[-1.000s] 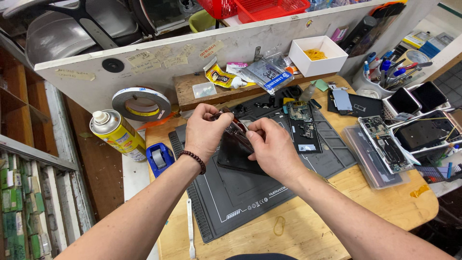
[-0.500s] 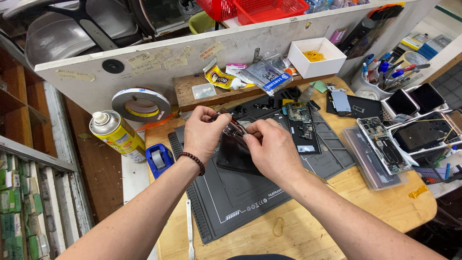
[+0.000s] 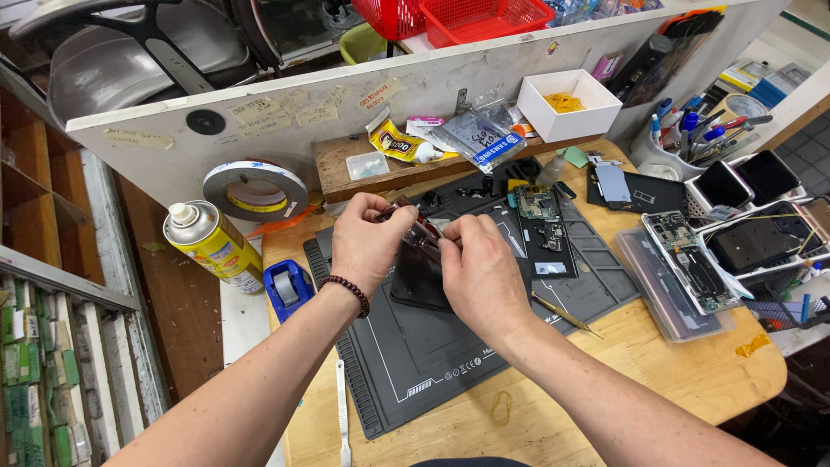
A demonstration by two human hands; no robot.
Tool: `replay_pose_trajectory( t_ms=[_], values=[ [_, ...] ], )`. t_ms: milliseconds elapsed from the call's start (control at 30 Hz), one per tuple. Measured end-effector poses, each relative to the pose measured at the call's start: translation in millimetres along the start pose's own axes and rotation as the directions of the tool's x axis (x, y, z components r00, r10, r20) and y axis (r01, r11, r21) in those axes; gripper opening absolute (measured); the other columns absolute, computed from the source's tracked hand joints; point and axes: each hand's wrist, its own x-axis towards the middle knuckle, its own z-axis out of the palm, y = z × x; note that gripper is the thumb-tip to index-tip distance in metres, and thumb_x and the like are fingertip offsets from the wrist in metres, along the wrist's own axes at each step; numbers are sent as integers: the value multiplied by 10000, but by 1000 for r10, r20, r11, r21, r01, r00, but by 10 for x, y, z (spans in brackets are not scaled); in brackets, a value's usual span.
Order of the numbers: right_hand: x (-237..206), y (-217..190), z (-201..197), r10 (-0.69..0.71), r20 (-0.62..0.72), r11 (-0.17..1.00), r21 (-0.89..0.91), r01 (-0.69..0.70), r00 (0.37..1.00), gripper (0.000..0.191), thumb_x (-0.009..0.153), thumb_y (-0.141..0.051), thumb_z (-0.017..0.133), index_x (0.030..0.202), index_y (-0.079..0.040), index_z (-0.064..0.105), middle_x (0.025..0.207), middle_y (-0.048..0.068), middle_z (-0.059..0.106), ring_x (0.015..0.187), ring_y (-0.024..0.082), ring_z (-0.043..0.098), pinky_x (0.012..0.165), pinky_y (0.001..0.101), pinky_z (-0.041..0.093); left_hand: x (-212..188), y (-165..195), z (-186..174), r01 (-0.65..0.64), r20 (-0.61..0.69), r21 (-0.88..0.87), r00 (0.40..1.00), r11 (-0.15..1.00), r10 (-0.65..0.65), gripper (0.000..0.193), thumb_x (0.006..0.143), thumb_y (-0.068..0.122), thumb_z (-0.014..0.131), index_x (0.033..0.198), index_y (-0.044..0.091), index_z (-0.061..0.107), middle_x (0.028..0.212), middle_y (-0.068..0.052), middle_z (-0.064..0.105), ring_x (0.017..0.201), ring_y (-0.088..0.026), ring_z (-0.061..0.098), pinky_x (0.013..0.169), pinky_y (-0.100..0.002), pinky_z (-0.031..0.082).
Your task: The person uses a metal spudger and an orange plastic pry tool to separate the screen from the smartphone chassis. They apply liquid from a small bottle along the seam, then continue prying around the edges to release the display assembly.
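Over a dark grey work mat (image 3: 450, 355), my left hand (image 3: 367, 246) and my right hand (image 3: 480, 272) both grip a dark, reddish phone panel (image 3: 419, 272), tilted up on edge between them. My fingertips meet at its top edge; a small tool may be pinched there, but it is too small to tell. A beaded bracelet sits on my left wrist. An opened phone body (image 3: 543, 227) with its circuit board showing lies on the mat just right of my hands.
A yellow spray can (image 3: 212, 246), blue tape dispenser (image 3: 288, 287) and tape roll (image 3: 253, 190) stand left. Thin tweezers (image 3: 562, 313) lie right of the mat. More opened phones (image 3: 692, 259), a pen cup (image 3: 674, 138) and a white box (image 3: 566, 104) crowd the right and back.
Both hands stay on the panel with only small finger shifts at its top edge. Nothing else has moved.
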Motion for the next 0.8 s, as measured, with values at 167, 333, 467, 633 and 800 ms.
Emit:
replay_pose_trajectory(
  t_ms=[167, 333, 467, 633, 800],
  values=[
    [33, 61, 21, 67, 4, 992, 107, -67, 998, 142, 913, -148, 674, 953, -11, 668, 924, 130, 674, 785, 293, 682, 726, 407, 544, 18, -46, 4, -38, 3, -18, 999, 999, 38, 374, 746, 341, 818, 925, 56, 656, 779, 12, 637, 698, -64, 572, 636, -248, 505],
    [52, 85, -39, 63, 16, 992, 112, -65, 998, 150, 892, -145, 697, 952, -8, 688, 900, 126, 688, 779, 263, 700, 724, 382, 558, 30, -39, 26, -56, 0, -2, 998, 998, 56, 381, 740, 353, 819, 928, 61, 662, 775, 16, 635, 701, -69, 569, 642, -257, 507],
    [58, 38, -92, 63, 23, 994, 88, -65, 998, 146, 878, -151, 714, 935, -17, 707, 886, 118, 696, 776, 249, 714, 719, 374, 567, 21, 9, 25, -34, -11, 34, 999, 999, 35, 380, 750, 355, 815, 910, 48, 659, 770, 12, 623, 693, -75, 566, 633, -262, 506],
    [62, -63, -140, -17, 14, 1000, 16, 17, 1000, 117, 887, -138, 705, 911, -23, 706, 881, 108, 672, 770, 269, 704, 697, 399, 560, -12, 74, 5, 41, 48, 18, 998, 999, -42, 364, 754, 364, 789, 931, 77, 652, 758, 23, 635, 675, -64, 595, 622, -252, 513],
    [45, -149, -210, -224, 9, 937, -275, 218, 975, 99, 906, -130, 682, 932, -39, 652, 923, 115, 612, 812, 338, 668, 657, 473, 537, -17, 98, 32, -9, 15, 16, 1000, 1000, 9, 377, 738, 352, 811, 912, 57, 654, 761, 19, 630, 680, -64, 568, 622, -252, 505]
  ],
)
